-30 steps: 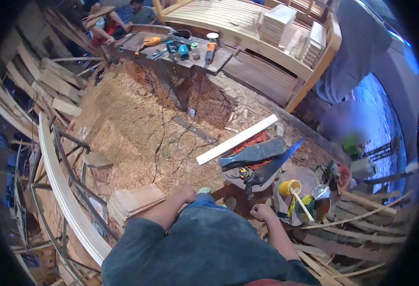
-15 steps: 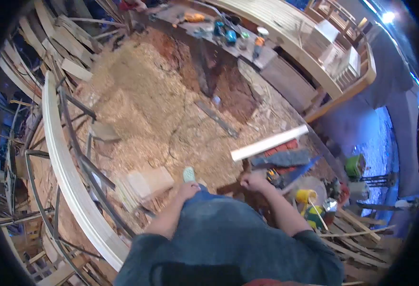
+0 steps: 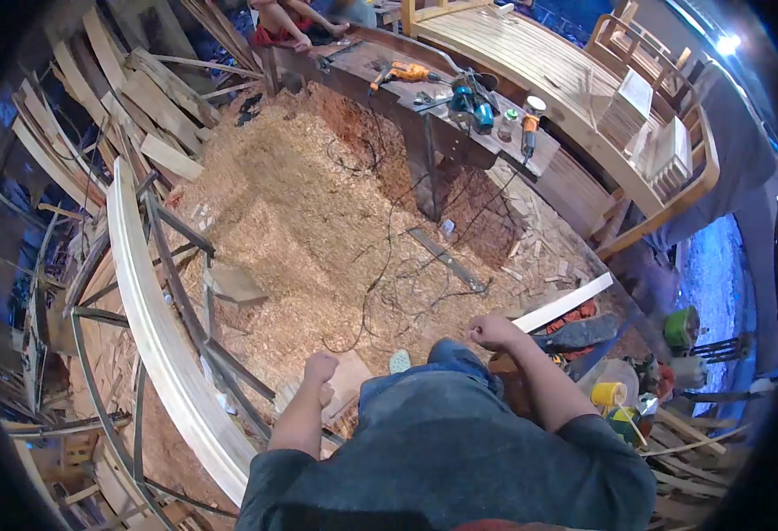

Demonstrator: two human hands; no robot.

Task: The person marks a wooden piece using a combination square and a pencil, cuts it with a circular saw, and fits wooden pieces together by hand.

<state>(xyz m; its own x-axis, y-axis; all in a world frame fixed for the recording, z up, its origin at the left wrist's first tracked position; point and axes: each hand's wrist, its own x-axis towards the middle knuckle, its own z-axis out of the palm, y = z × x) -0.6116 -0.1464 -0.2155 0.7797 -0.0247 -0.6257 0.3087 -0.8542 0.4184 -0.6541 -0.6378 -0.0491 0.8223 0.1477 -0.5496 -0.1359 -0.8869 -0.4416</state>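
Observation:
My left hand (image 3: 321, 375) is curled into a loose fist with nothing visible in it, just left of my knees. Pale boards (image 3: 346, 382) lie on the floor beside and behind it. My right hand (image 3: 493, 332) is likewise closed, with no object showing, and is held in front of my right thigh. Close behind that hand lies a pale planed strip of wood (image 3: 566, 303), its near end partly covered by my hand and forearm. A light green shoe (image 3: 398, 361) shows at my feet.
Sawdust and shavings (image 3: 300, 203) cover the floor, crossed by dark cables (image 3: 371, 292). A long curved white moulding (image 3: 154, 327) leans on a metal frame at left. An orange drill (image 3: 402, 73) and a teal power tool (image 3: 473, 106) rest on the workbench (image 3: 362, 57). Another person's hand (image 3: 302, 42) is beyond.
The view has shifted, bringing more of the far bench and another person's limbs into sight. My left hand has moved away from my thigh to the left; my right hand stays closed.

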